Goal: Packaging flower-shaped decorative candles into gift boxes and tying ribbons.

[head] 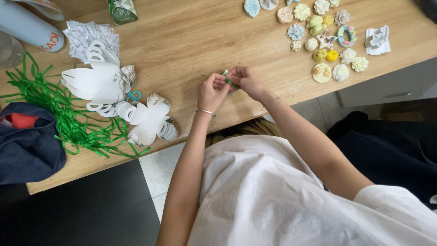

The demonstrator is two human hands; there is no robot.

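Note:
Both my hands meet over the wooden table [191, 41] near its front edge. My left hand [212, 92] and my right hand [245, 79] pinch a small green strip [226, 77] between their fingertips. The strip is mostly hidden by my fingers. A thin stick or wire pokes out to the left of my left hand. Each wrist wears a thin bracelet. My white top fills the lower part of the view.
White paper cut-outs [104, 82] and a pile of green shredded ribbon [68, 123] lie at the left, beside a dark blue bag [27, 146]. Several small pastel flower-shaped pieces [318, 36] are spread at the right. A pale tube [27, 27] lies at the far left.

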